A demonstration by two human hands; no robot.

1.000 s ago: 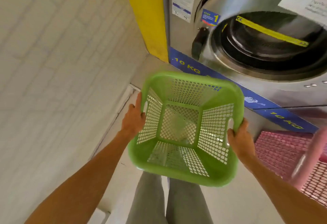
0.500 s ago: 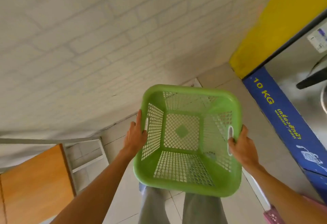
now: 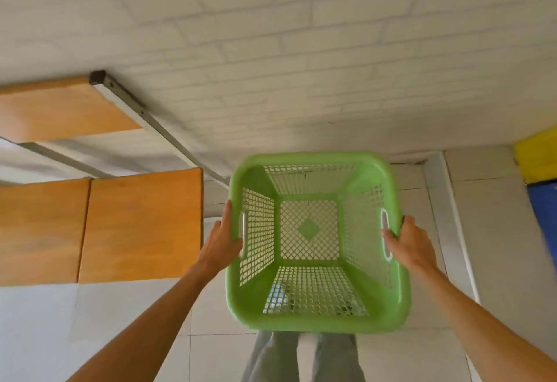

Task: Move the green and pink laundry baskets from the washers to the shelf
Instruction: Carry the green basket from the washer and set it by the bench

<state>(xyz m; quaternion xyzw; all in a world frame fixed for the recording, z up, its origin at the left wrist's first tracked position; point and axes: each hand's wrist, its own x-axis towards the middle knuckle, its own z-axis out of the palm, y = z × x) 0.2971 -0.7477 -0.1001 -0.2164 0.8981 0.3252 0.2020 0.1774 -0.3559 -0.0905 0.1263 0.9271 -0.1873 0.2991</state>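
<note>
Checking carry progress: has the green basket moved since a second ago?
Yes. The green basket, held in the left hand and right hand, has swung left, away from the washers' blue panel and toward the wooden shelf.

Washers gone — shelf (image 3: 141, 224) nearer

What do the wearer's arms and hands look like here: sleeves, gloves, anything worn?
Both forearms are bare up to the frame edge, with no sleeves showing. The left hand and right hand have no gloves, and no rings, watch or wristbands can be seen. Below them, grey trousers cover the legs.
</note>
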